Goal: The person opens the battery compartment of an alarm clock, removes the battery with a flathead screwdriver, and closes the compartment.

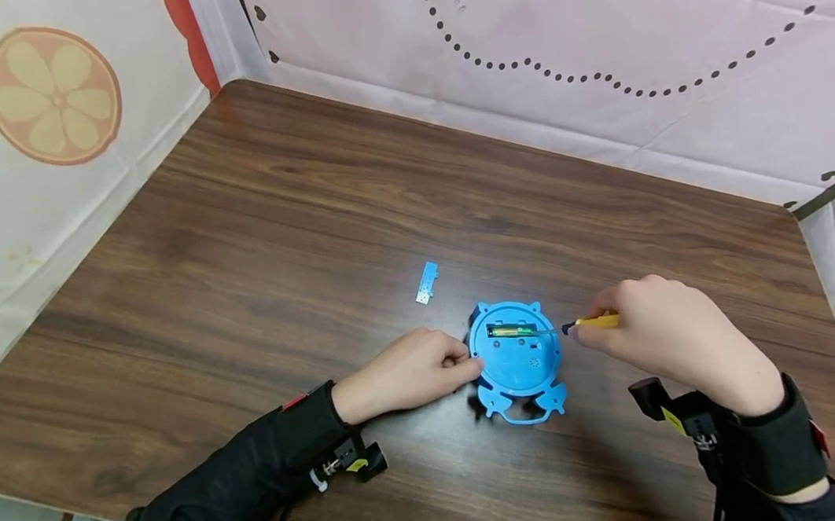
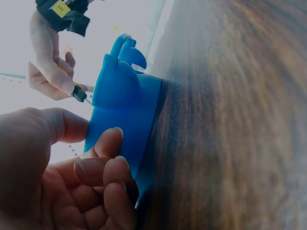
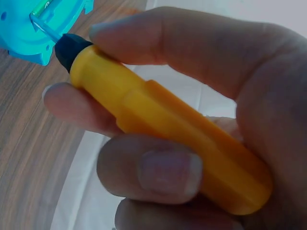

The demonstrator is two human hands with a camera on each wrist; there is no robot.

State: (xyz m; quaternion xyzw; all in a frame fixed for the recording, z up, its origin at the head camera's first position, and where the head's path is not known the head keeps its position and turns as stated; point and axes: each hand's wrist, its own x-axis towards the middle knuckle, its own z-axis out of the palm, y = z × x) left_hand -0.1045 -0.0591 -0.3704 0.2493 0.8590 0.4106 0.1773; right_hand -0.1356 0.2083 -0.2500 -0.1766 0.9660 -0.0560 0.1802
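Note:
A blue alarm clock (image 1: 521, 365) lies on its front with its back facing up, its bells and handle toward the person. In its uncovered compartment sits a green and gold battery (image 1: 512, 331). My left hand (image 1: 412, 371) grips the clock's left edge, thumb at the back rim and curled fingers against the side wall (image 2: 127, 115). My right hand (image 1: 665, 334) holds a screwdriver (image 3: 163, 139) by its yellow handle with a black collar. The screwdriver's thin metal shaft (image 1: 550, 331) reaches into the compartment, its tip right at the battery's right end.
A small blue battery cover (image 1: 427, 282) lies on the brown wooden table (image 1: 316, 218), up and left of the clock. White printed cloth (image 1: 555, 41) hangs along the table's back and left sides. Both wrists carry black straps with small cameras.

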